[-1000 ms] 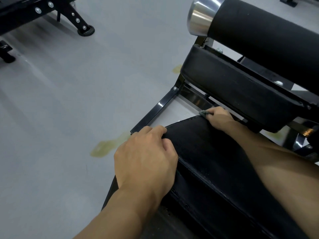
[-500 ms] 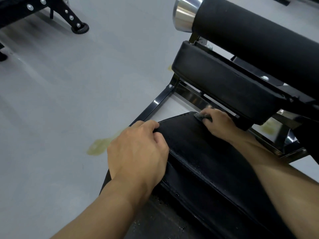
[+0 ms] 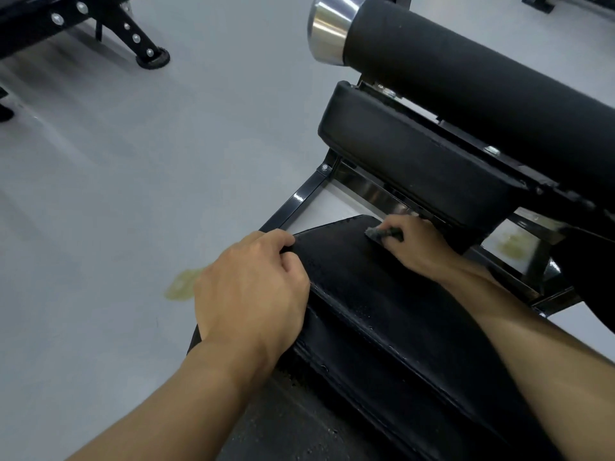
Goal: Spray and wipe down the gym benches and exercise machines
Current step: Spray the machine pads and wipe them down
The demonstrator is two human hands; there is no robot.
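Two grips are at work on one black pad. Our left grip has its fingers curled over the pad's left edge near the far corner, clamped on it. Our right grip is closed around a small grey cloth and presses it onto the pad's far end, just below a second pad. We judge the cloth soft, light and limp, so it is best bunched under the palm with the fingertips spreading the pressure; taken by a corner it would likely fold and skip. The pad looks firm beneath a slick vinyl skin and is probably slippery where wet, so the steadying hold belongs on its stitched edge, where we have it. The pad is long, narrow and matt black, speckled with fine droplets or grit, and a raised seam runs along its side. Beyond it we see a foam roller with a chrome cap, and the black frame on a grey floor marked by a yellowish stain.
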